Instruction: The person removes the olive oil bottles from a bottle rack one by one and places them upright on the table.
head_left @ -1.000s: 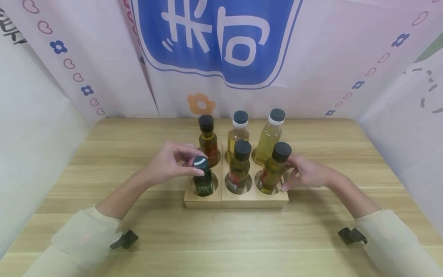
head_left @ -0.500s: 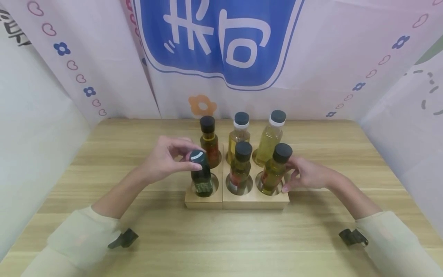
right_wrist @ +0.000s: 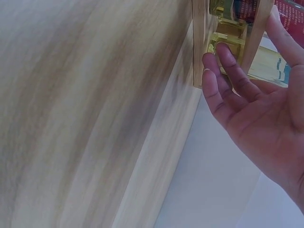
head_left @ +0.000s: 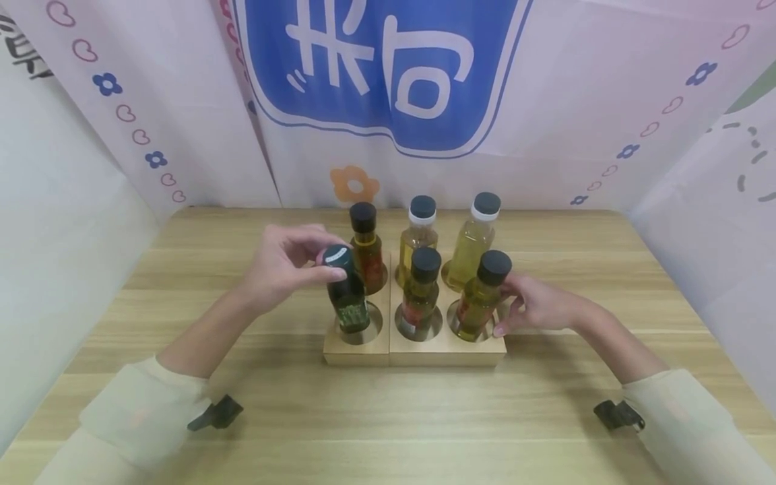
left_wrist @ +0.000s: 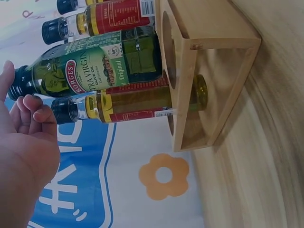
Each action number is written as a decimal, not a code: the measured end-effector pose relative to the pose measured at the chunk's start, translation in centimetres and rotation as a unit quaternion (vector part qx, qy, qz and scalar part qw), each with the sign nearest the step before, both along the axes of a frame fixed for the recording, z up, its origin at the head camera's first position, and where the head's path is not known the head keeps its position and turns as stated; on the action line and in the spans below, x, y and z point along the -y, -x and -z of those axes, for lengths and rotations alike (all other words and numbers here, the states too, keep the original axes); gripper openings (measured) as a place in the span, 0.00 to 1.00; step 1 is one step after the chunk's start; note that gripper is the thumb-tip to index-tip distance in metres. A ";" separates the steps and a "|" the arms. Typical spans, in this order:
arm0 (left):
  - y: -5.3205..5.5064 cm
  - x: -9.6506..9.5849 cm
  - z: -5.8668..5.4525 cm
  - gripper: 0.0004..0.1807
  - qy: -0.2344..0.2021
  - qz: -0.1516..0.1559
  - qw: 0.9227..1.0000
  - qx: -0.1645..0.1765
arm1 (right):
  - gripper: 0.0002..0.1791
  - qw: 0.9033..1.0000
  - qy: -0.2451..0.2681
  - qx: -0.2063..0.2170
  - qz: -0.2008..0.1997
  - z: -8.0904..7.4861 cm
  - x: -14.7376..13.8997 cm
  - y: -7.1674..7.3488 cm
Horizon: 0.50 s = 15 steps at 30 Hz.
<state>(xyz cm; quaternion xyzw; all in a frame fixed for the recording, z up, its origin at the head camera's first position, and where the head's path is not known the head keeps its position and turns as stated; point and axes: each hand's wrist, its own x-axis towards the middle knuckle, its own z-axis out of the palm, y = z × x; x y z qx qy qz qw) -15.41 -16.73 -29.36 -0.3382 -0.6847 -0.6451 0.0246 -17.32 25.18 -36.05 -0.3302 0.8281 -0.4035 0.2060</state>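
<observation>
In the head view my left hand [head_left: 280, 266] grips a dark green olive oil bottle [head_left: 349, 296] by its cap, fingers and thumb round it. The bottle tilts, its top leaning left, over the front left hole of a wooden bottle rack [head_left: 358, 358]. Its base shows outside the hole in the left wrist view, where the green label [left_wrist: 97, 69] reads "Borges" and "Olive Oil". My right hand [head_left: 539, 303] holds the rack's right end. In the right wrist view its thumb [right_wrist: 280, 28] lies at the top board's edge and the fingers curl below at the end opening.
Several other oil bottles stand in the rack: a dark one [head_left: 366, 259] at back left, two clear ones [head_left: 473, 249] with white collars behind, and two black-capped ones [head_left: 477, 306] in front. A printed cloth [head_left: 545, 101] hangs behind the wooden table [head_left: 424, 424].
My left hand has moved up and left with the green bottle, lifting it out of its hole and tilting it. The right hand and the rack have stayed in place.
</observation>
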 end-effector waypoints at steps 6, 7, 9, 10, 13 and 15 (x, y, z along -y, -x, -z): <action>0.3 0.1 -0.4 0.19 -0.033 -0.005 0.999 0.008 | 0.41 1.000 -0.001 0.017 0.009 -0.1 0.1 0.0; 0.3 0.1 -0.5 0.20 -0.036 -0.007 0.999 0.008 | 0.41 1.000 -0.001 0.018 0.010 -0.1 0.1 0.0; 0.3 0.2 -0.7 0.21 -0.042 -0.010 0.999 0.010 | 0.41 1.000 0.000 0.020 0.011 -0.2 0.1 -0.1; 0.3 0.2 -0.7 0.21 -0.043 -0.013 0.999 0.010 | 0.41 1.000 0.000 0.019 0.011 -0.2 0.1 -0.1; 0.3 0.4 -1.0 0.22 -0.052 -0.021 0.998 0.012 | 0.41 1.000 -0.005 0.015 0.010 -0.3 0.1 -0.1; 0.4 0.5 -1.1 0.21 -0.062 -0.026 0.998 0.012 | 0.40 1.000 -0.007 0.009 0.008 -0.3 0.1 -0.1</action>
